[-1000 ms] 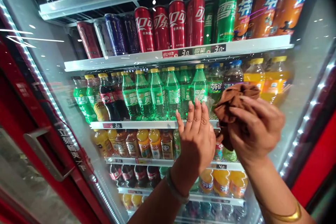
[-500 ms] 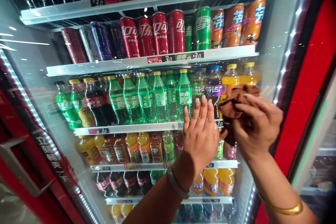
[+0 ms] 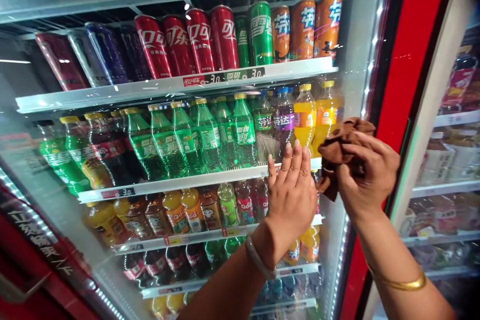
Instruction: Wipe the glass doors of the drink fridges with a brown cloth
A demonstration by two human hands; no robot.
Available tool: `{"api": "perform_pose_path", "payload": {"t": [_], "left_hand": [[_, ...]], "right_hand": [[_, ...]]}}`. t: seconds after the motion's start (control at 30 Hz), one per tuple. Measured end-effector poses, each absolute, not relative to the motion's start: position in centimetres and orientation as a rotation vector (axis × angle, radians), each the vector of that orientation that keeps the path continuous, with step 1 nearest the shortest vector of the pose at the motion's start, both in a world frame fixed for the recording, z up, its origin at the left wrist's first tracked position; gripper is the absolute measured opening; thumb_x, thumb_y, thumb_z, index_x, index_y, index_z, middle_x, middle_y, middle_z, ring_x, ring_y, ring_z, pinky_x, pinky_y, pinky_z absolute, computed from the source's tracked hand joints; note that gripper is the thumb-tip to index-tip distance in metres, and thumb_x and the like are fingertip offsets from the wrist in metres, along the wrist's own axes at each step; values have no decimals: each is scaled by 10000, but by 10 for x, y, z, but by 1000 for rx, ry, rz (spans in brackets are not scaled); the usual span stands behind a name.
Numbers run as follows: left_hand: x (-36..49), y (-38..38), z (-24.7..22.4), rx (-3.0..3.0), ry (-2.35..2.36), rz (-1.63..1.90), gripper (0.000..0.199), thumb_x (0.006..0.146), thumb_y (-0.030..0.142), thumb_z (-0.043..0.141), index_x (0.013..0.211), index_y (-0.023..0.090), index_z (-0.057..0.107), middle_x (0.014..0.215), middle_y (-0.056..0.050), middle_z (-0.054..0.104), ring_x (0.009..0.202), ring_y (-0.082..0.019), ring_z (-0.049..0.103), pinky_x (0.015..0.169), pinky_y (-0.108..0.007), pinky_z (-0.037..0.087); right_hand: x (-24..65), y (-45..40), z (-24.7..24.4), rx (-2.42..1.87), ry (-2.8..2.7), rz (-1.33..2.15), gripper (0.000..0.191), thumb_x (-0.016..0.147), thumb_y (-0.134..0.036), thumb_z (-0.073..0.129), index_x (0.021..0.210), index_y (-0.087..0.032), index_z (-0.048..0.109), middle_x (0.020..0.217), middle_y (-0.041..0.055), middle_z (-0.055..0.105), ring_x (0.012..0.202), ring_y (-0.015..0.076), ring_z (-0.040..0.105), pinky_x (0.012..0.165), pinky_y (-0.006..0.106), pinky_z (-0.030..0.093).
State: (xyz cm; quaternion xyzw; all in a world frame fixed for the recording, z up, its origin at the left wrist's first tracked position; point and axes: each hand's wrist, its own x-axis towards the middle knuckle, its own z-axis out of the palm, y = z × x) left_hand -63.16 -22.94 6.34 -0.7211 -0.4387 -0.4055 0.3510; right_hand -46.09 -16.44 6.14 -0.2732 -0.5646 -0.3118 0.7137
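My left hand [image 3: 292,192] lies flat with its fingers stretched upward, palm toward the glass door of a drinks cooler. A grey band circles that wrist. To its right, my right hand [image 3: 369,172] grips a crumpled brown cloth [image 3: 339,147] against the glass, near the door's right side. A gold bangle sits on the right forearm. Behind the glass, close to the cloth, stand orange soda bottles [image 3: 304,115] with yellow caps. Green soda bottles [image 3: 244,127] fill the same shelf further left. The palm of my left hand is hidden.
Red cans [image 3: 224,37] and orange cans [image 3: 303,30] line the shelf above. Juice bottles [image 3: 174,212] stand on the shelf below. A red door frame [image 3: 412,50] runs down the right, beside another stocked cooler. A door handle [image 3: 26,282] shows at the lower left.
The view has swung to the right, so the cooler's contents sit further left and more of the neighbouring cooler shows. Both hands keep nearly the same pose, with the cloth still in my right hand.
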Motion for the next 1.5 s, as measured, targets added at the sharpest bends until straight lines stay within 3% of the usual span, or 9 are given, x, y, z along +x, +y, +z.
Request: {"api": "perform_pose_path", "payload": {"t": [0.2,0.4,0.63,0.73,0.87,1.0,1.2,1.33,1.5], "left_hand": [[-618,-229,24,-1868,-1098,-940,661,1021,225,432,1646,69,284,1729,-81,313,1662,-229,38,1357,-497,-105],[-613,-224,-1,-1810,-1075,-1008,638,1011,214,444,1619,50,341,1692,-107,386,1660,-242,106,1363,-516,-63],[-625,-232,-28,-1846,-1134,-932,630,1006,209,439,1619,86,360,1714,-72,339,1655,-230,129,1370,-487,-27],[-629,-235,-26,-1796,-1189,-968,635,1001,167,420,1628,93,341,1711,-68,342,1657,-223,109,1365,-518,-49],[-642,-235,-13,-1716,-1169,-1002,660,987,136,464,1629,70,324,1691,-98,387,1660,-240,72,1356,-551,-78],[-659,-237,-14,-1694,-1196,-973,667,979,125,493,1624,56,337,1684,-119,406,1657,-247,100,1378,-487,21],[-680,-248,-21,-1730,-1148,-958,645,992,94,445,1625,41,326,1708,-130,358,1647,-239,168,1372,-432,143],[-700,-258,-16,-1692,-1187,-988,647,998,61,449,1630,44,310,1680,-165,397,1640,-230,204,1362,-436,181],[-715,-262,-23,-1650,-1205,-990,661,1003,93,515,1632,62,315,1657,-151,439,1637,-218,214,1370,-418,146]], "right_hand": [[-481,-180,-26,-741,-1158,-574,254,859,-176,720,1108,-219,702,1266,107,706,1239,313,648,1068,550,498],[-460,-168,1,-593,-1334,-747,303,819,-227,798,1100,-250,687,1280,92,691,1219,293,646,1047,510,523],[-477,-187,-64,-757,-1277,-624,250,848,-151,726,1080,-231,676,1264,89,670,1203,265,626,1043,477,498],[-503,-195,-47,-611,-1389,-665,165,890,-200,715,1041,-255,678,1189,61,685,1197,250,615,1015,444,517],[-486,-178,-9,-550,-1331,-754,306,824,-230,806,1100,-268,681,1238,64,687,1239,275,615,1039,467,525],[-480,-179,-36,-679,-1220,-649,362,802,-156,782,1144,-230,688,1314,106,655,1264,311,612,1076,533,491],[-537,-205,-43,-530,-1461,-602,172,877,-224,740,1035,-279,698,1160,43,690,1225,256,586,1034,454,508],[-520,-190,-10,-526,-1377,-642,316,811,-203,811,1097,-269,692,1238,63,685,1186,259,627,1051,480,508],[-524,-203,-43,-678,-1305,-563,377,770,-80,812,1084,-253,698,1242,74,667,1195,259,619,1037,459,488]]}}
